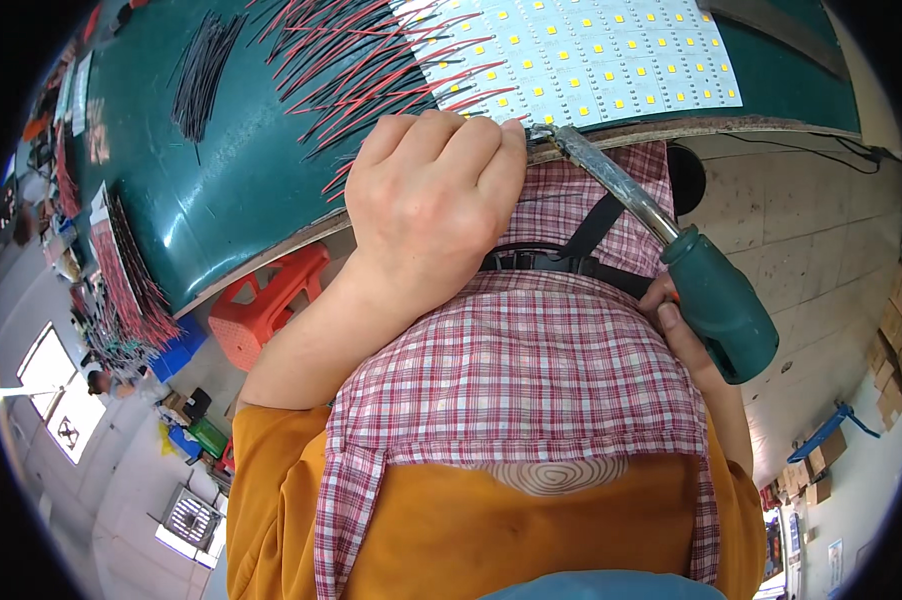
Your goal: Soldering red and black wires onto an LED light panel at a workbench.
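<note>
The right hand (677,322) is closed round the dark green handle of a soldering iron (683,245), its fingers showing on the left side of the grip and the rest hidden behind it. The left hand (431,190) is curled into a loose fist at the near edge of the table (191,190), back of the hand up; its fingertips are mostly out of sight, so I cannot tell what they pinch.

The iron slants from the near right toward the far left. Its handle is thick and rounded, its metal shaft bright by the handle and dull, scuffed and greyish farther along, with a dark tip just beside the left hand's index finger, at the table edge. Whether the tip touches anything is too small to tell.

On the far side lies a white circuit sheet (611,60), dotted with rows of small yellow squares and finer grey marks, its near edge close to the table's edge. Thin red and black wires (361,75) fan across its left border, many with red ends lying over the white. Farther left, a bundle of black wires (208,78) rests on the green tabletop.
</note>
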`<state>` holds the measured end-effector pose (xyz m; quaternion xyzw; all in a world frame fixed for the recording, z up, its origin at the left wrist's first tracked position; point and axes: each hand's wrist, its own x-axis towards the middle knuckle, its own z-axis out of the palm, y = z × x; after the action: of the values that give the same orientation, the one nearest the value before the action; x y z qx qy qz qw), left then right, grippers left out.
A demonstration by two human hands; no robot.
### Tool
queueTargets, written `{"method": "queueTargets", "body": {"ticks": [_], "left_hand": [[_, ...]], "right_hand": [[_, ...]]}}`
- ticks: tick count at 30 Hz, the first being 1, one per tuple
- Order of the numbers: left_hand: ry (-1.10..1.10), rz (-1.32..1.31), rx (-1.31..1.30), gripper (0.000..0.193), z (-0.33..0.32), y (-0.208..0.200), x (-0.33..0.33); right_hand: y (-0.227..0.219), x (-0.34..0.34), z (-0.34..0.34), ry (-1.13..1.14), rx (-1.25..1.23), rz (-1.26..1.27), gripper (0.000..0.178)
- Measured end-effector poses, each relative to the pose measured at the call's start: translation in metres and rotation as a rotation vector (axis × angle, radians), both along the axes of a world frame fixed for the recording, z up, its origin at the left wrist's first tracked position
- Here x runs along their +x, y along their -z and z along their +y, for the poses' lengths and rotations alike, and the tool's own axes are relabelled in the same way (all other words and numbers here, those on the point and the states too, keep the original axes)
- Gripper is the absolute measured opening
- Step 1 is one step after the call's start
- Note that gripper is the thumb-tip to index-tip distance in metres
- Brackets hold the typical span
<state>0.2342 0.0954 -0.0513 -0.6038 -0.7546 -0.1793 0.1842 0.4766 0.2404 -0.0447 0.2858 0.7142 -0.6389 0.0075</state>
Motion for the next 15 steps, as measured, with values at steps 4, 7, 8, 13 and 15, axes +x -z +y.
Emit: {"method": "queueTargets", "body": {"ticks": [4,7,8,13,15], "left_hand": [[-0.008,0.02,-0.035,0.007,0.003,-0.005,0.002],[0.007,0.011,-0.041,0.006,0.003,-0.005,0.002],[0.003,0.015,-0.044,0.006,0.003,-0.004,0.003],[-0.019,-0.018,-0.061,0.011,0.001,-0.004,0.006],[-0.009,-0.112,0.013,0.013,0.0,-0.001,0.001]], "right_hand": [[0.004,0.004,0.011,-0.325,0.425,-0.075,0.028],[0.005,0.009,0.004,0.159,-0.255,-0.004,0.016],[-0.005,0.001,0.005,0.093,-0.16,-0.007,0.012],[-0.01,-0.01,0.003,0.007,-0.042,-0.005,0.008],[-0.008,-0.01,0.004,-0.087,0.068,0.03,0.024]]}}
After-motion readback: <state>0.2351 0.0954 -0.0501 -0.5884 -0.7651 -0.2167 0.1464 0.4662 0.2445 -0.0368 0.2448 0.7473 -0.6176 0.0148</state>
